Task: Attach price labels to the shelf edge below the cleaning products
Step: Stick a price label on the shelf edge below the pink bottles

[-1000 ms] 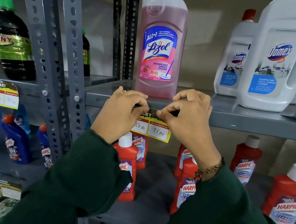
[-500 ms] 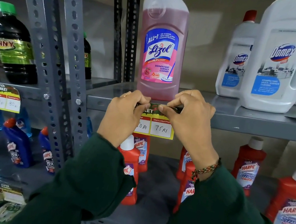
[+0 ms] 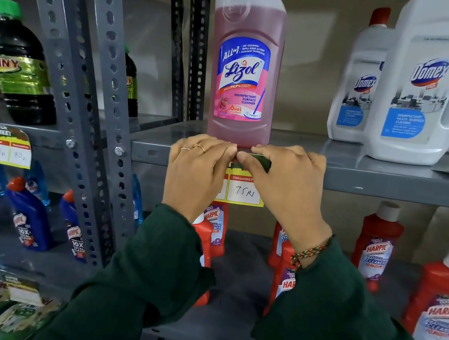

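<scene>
Yellow price label (image 3: 244, 191), raised since earlier, pressed onto shelf edge (image 3: 381, 182) by left hand (image 3: 195, 172) and right hand (image 3: 285, 184), fingertips together; fixing nearly done.

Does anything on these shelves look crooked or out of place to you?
The finished price label on the left shelf edge hangs slightly tilted, its corner curling. The Lizol bottle stands upright; nothing looks spilled.

Pink bottle (image 3: 245, 70) reads "Lizol"; price label (image 3: 244, 191) "75 Rs".

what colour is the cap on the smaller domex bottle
Red, on the smaller Domex bottle; head view.
</scene>
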### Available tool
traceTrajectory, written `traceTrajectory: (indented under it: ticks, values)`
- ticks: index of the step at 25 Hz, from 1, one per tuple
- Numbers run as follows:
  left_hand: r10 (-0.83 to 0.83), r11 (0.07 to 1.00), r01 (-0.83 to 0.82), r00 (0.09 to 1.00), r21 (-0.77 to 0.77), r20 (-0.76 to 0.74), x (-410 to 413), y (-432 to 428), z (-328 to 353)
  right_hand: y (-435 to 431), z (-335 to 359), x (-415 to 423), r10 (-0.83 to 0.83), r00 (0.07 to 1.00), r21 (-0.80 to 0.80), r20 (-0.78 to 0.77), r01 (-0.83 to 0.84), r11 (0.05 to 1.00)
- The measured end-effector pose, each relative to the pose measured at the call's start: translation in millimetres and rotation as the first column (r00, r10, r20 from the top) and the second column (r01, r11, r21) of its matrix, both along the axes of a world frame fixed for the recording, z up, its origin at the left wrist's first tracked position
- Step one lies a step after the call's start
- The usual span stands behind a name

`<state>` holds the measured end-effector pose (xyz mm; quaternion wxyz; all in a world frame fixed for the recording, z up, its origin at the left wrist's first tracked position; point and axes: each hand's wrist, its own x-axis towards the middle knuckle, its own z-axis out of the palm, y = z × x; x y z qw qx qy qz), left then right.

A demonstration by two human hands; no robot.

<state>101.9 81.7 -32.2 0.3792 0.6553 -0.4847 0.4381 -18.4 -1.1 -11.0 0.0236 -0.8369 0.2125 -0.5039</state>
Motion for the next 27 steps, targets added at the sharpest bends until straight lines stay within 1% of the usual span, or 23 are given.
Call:
traceTrajectory:
  ticks: [3, 7, 9, 15, 17, 19, 20, 21, 22, 23, 24, 25, 26, 27]
  values:
    - [-0.015, 1.0, 0.015, 1.0, -0.012, -0.01, 7.9, 1.8, -0.4, -0.6, 1.5, -2.6, 0.015, 1.0, 0.013, -0.026, -0.015, 1.0]
    - [-0.131, 0.991, 0.13, 0.989, -0.008, -0.075, 14.9, 5.1, 3.1, -2.7, 1.5, -5.6, 0.002, 0.996, -0.033, -0.094, -0.005, 0.999]
    - [-0.12, 0.993, 0.12, 0.991, -0.009, -0.06, 16.5, 4.4, 2.7, -3.1, 2.5, -7.7, -0.007, 0.989, -0.057, -0.146, -0.002, 0.998]
    - [-0.093, 0.996, 0.093, 0.995, -0.004, -0.031, 17.6, 4.4, 1.2, -0.5, 6.7, -15.3, 0.042, 0.965, -0.026, -0.258, -0.05, 0.998]
    - [-0.122, 0.993, 0.122, 0.989, -0.008, -0.08, 15.4, 4.8, 2.3, -1.6, 7.6, -15.6, 0.061, 0.961, -0.013, -0.271, -0.067, 0.998]
    - [-0.18, 0.983, 0.183, 0.968, 0.0, -0.174, 10.7, 6.1, 12.4, -4.2, 13.1, -19.9, 0.127, 0.946, 0.047, -0.297, -0.119, 0.992]
    - [-0.167, 0.984, 0.175, 0.967, 0.025, -0.193, 6.7, 5.7, 19.4, -6.2, 17.5, -24.4, 0.203, 0.935, 0.13, -0.291, -0.172, 0.976]
    - [-0.108, 0.991, 0.119, 0.979, 0.055, -0.171, 1.6, 4.0, 25.6, -9.4, 22.9, -31.0, 0.304, 0.921, 0.243, -0.244, -0.245, 0.939]
    - [-0.032, 0.997, 0.039, 0.994, 0.067, -0.108, -4.6, 0.9, 30.3, -12.7, 28.7, -39.8, 0.398, 0.903, 0.346, -0.161, -0.326, 0.88]
    - [0.038, 0.998, -0.036, 0.999, 0.06, -0.039, -13.0, -3.6, 34.2, -17.1, 34.2, -50.3, 0.461, 0.885, 0.409, -0.065, -0.398, 0.821]
    - [0.07, 0.997, -0.07, 0.998, 0.039, 0.007, -26.2, -11.2, 38.1, -23.7, 39.1, -63.6, 0.485, 0.874, 0.435, 0.02, -0.444, 0.783]
    - [0.057, 0.998, -0.058, 0.998, 0.015, 0.029, -40.4, -21.4, 40.8, -32.1, 43.3, -76.8, 0.48, 0.873, 0.432, 0.088, -0.468, 0.771]
    - [0.014, 1.0, -0.014, 0.999, -0.002, 0.046, -55.5, -33.8, 42.4, -42.3, 47.0, -90.9, 0.447, 0.884, 0.407, 0.137, -0.461, 0.788]
    - [-0.034, 0.999, 0.035, 0.997, -0.008, 0.068, -72.2, -48.0, 43.7, -54.8, 50.5, -106.2, 0.378, 0.912, 0.363, 0.161, -0.41, 0.837]
